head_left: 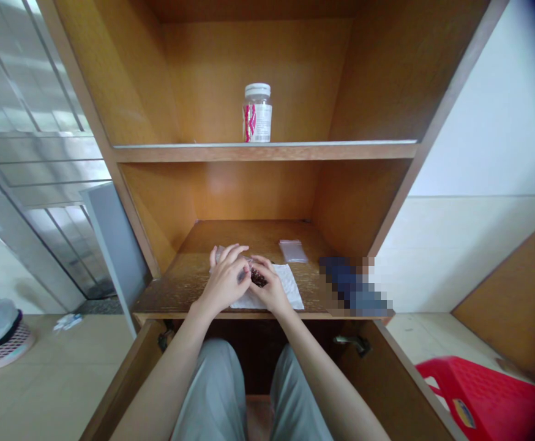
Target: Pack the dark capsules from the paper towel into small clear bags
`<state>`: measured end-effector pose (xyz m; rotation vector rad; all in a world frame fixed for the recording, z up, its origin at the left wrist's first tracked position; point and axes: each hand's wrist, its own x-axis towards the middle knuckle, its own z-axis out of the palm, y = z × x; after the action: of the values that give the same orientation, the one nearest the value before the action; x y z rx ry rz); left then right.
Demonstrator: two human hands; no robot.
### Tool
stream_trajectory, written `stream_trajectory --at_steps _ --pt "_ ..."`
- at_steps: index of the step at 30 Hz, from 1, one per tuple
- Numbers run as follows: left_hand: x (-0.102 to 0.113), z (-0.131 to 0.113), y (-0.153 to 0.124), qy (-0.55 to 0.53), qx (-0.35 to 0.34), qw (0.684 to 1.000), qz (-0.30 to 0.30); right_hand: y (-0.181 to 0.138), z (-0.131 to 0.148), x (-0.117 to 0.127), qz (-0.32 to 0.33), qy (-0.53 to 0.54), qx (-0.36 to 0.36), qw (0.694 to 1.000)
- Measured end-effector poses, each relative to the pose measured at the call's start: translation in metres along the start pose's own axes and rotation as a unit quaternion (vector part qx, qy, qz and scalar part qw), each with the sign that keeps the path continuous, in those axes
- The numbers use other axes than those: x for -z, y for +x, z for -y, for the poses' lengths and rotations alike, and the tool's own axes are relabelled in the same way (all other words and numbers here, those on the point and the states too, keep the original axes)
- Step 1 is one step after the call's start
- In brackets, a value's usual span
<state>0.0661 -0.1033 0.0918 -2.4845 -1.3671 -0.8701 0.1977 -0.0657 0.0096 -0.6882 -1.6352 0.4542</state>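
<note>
My left hand [227, 275] is closed around a clear plastic bag [220, 252], its thumb and forefinger pinched and the other fingers raised. My right hand [268, 286] is right beside it, fingers curled around a small heap of dark reddish-brown pieces [259, 278]. What these pieces are is too small to make out. Beneath both hands a white tissue [291, 286] lies spread on the wooden shelf. Just behind the tissue, to the right, a flat clear zip bag [293, 251] lies on the wood.
A white-capped jar [258, 115] stands on the upper shelf [180, 153]. A dark blue, blurred-out item [354, 288] lies at the right of the lower shelf. Cabinet doors hang open beside my knees. A red plastic stool [488, 392] is at right, a basket [5, 343] at left.
</note>
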Motion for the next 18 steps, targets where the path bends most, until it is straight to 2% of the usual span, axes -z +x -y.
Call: stream_trajectory --at_steps 6,8,13,18 --pt "0.006 0.025 -0.001 -0.033 -0.044 0.993 0.108 0.000 0.000 0.002 0.011 -0.012 -0.007 1.000" --pt "0.006 0.033 -0.001 -0.029 -0.045 0.991 0.125 0.000 0.000 0.002 0.014 -0.015 -0.009 1.000" --pt "0.002 0.042 0.000 -0.029 -0.051 0.991 0.121 -0.001 0.000 0.002 0.020 -0.018 -0.008 1.000" --pt "-0.008 0.046 -0.004 -0.032 -0.036 0.995 0.087 -0.001 0.002 0.003 0.018 -0.017 -0.020 0.999"
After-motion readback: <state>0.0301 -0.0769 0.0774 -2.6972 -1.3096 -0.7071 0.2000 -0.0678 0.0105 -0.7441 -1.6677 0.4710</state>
